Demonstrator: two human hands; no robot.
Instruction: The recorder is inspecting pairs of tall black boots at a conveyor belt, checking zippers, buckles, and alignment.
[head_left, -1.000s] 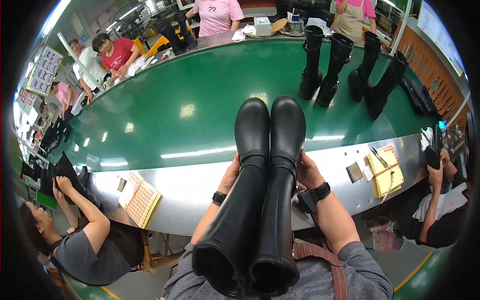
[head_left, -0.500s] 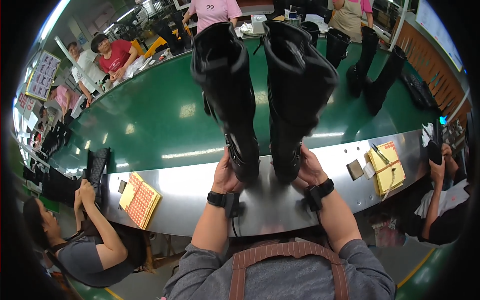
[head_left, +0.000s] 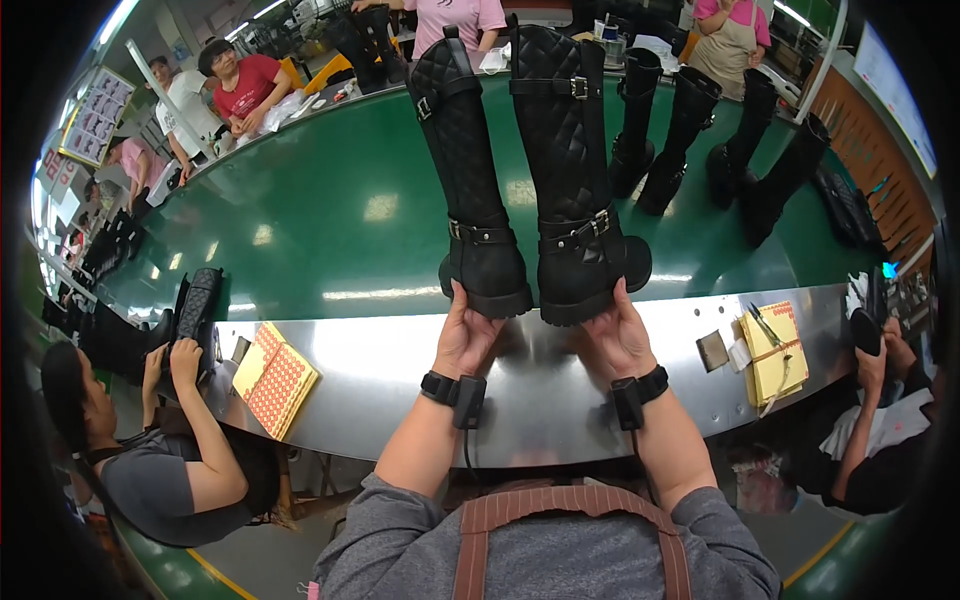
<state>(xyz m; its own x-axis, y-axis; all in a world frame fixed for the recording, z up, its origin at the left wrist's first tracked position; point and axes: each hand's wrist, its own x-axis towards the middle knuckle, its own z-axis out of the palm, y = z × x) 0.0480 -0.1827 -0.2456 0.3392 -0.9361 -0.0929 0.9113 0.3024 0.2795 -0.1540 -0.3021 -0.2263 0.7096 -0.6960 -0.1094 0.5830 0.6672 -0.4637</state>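
Note:
Two tall black quilted boots with buckled straps are held up side by side before me, soles low and shafts leaning away. My left hand [head_left: 466, 335] grips the left boot [head_left: 466, 170] at its heel and sole, thumb on the heel side, other fingers partly under it. In the same way my right hand [head_left: 617, 335] holds the right boot [head_left: 565, 160] by its heel end. Both toes point outward, away from each other. The fingers beneath the soles are partly hidden. Each wrist wears a black band with a small box and a cable.
The steel table edge [head_left: 400, 390] borders a green surface [head_left: 330, 230]. Yellow card stacks lie at left [head_left: 277, 380] and right [head_left: 775, 350]. Several black boots [head_left: 680, 140] stand at the far right. Co-workers sit at both sides, one handling a boot [head_left: 197, 310]; others are across the table.
Both boots have tipped away from me, so their quilted shafts and buckles now show instead of the open tops. My hands have stayed under the heels.

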